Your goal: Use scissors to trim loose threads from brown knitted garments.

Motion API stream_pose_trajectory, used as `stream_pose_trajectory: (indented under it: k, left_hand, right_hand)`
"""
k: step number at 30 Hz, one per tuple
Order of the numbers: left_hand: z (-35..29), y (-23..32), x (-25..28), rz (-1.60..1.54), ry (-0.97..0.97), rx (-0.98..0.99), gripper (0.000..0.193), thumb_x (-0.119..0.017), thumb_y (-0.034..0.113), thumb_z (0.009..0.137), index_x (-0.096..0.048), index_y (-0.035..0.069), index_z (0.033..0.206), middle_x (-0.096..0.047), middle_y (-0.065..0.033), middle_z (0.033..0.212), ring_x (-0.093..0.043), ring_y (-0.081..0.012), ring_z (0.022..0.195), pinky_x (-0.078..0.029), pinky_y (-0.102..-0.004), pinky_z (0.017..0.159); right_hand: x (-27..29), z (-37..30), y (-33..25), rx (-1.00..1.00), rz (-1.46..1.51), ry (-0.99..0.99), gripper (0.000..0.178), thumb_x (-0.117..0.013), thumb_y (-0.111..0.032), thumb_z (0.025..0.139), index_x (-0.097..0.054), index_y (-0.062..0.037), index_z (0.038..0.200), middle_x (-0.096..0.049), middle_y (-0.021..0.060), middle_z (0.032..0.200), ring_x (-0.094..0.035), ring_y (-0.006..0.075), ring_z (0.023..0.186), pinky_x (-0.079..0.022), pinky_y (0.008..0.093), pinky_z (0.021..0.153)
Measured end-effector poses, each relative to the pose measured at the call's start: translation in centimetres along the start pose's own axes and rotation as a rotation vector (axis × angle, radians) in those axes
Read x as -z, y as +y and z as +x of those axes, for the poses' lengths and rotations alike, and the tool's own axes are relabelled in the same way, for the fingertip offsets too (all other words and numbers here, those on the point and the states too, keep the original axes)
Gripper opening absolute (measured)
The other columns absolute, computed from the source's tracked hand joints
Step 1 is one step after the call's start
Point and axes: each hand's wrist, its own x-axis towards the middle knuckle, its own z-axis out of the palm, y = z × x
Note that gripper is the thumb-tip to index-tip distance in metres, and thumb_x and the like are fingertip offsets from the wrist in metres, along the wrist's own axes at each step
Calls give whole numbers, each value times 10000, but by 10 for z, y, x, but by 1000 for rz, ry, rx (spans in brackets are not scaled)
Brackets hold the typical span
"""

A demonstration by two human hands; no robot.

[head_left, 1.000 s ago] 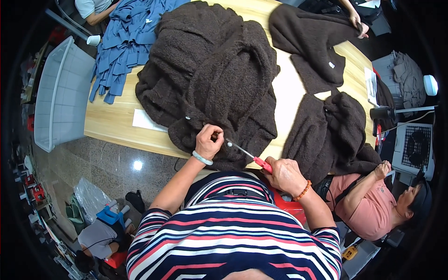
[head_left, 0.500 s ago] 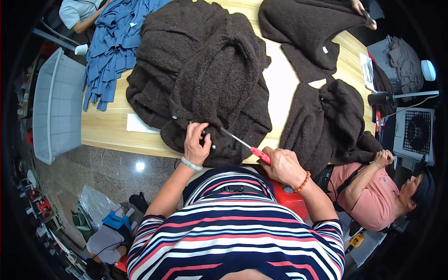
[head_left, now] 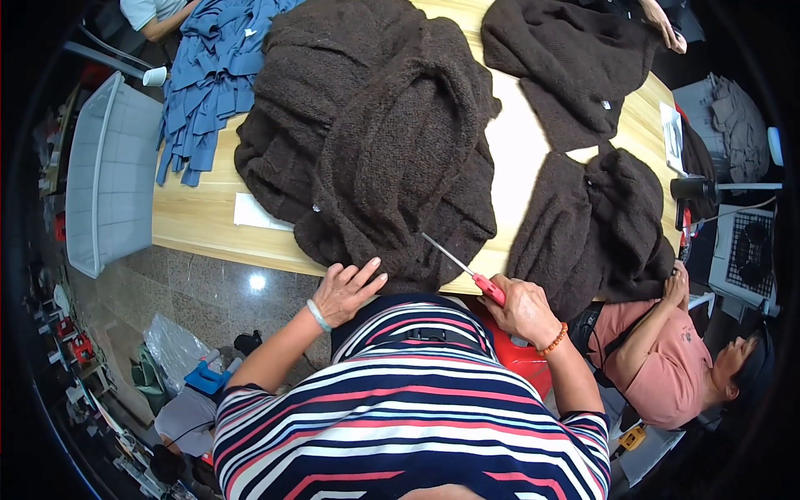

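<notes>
A heap of dark brown knit garments [head_left: 383, 142] lies on the table in front of me, and a small shiny button [head_left: 317, 207] shows on its fabric. At the heap's near edge, my left hand [head_left: 346, 292] rests with its fingers spread on the cloth, holding nothing that I can see. My right hand [head_left: 525, 307] grips the red handle of a screwdriver-like tool [head_left: 492, 289]. Its thin metal shaft points up and left, with the tip over or against the brown fabric; contact cannot be told.
Blue garments [head_left: 208, 92] lie at the table's far left, beside a grey plastic bin [head_left: 117, 183]. More brown knitwear [head_left: 550, 217] lies to the right. A co-worker in pink [head_left: 650, 358] sits at the right; another person's hand [head_left: 664, 29] touches brown cloth at the far right.
My left hand has moved down toward the heap's near edge and its fingers have spread. The tool in my right hand has shifted slightly right, and the buttons near the edge are now covered.
</notes>
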Motion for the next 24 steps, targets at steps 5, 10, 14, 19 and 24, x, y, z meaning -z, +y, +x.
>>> stream_pose_trajectory:
  k: [5,10,14,19,24]
  left_hand:
    - [20,-20,3,266,49,-166,270,-518,231,862,-645,137,1081,-600,-57,1231,-493,-209,1101,-353,-379,928]
    - [63,-25,22,-312,-175,70,118,-625,135,841,-612,58,930,-599,-60,815,-610,-231,854,-469,-361,769]
    - [106,-40,32,-1594,-133,868,167,-652,15,896,-614,-12,1057,-674,-24,923,-627,-60,816,-510,-213,740]
    - [146,-42,31,-1515,39,775,174,-651,-13,892,-646,-23,1066,-677,-18,945,-616,-52,825,-501,-197,759]
    - [153,-32,35,-1139,-17,688,124,-607,-35,881,-674,-21,984,-639,31,865,-563,-13,753,-458,-172,650]
  right_hand:
    - [6,6,-4,32,-16,18,180,-650,-209,861,-593,-48,918,-617,197,683,-640,382,693,-509,457,670]
    - [19,5,-3,18,11,43,222,-672,-229,848,-586,-46,940,-631,180,738,-622,382,706,-495,438,685]
    - [32,-4,-3,54,99,130,208,-675,-223,844,-589,-53,928,-623,186,731,-619,389,702,-489,443,656]
    - [50,-15,-16,11,87,105,195,-680,-233,842,-612,-61,901,-624,183,693,-624,387,680,-487,448,634]
    - [49,-19,-14,-19,84,107,209,-668,-249,851,-625,-51,904,-614,201,655,-637,383,661,-497,450,613]
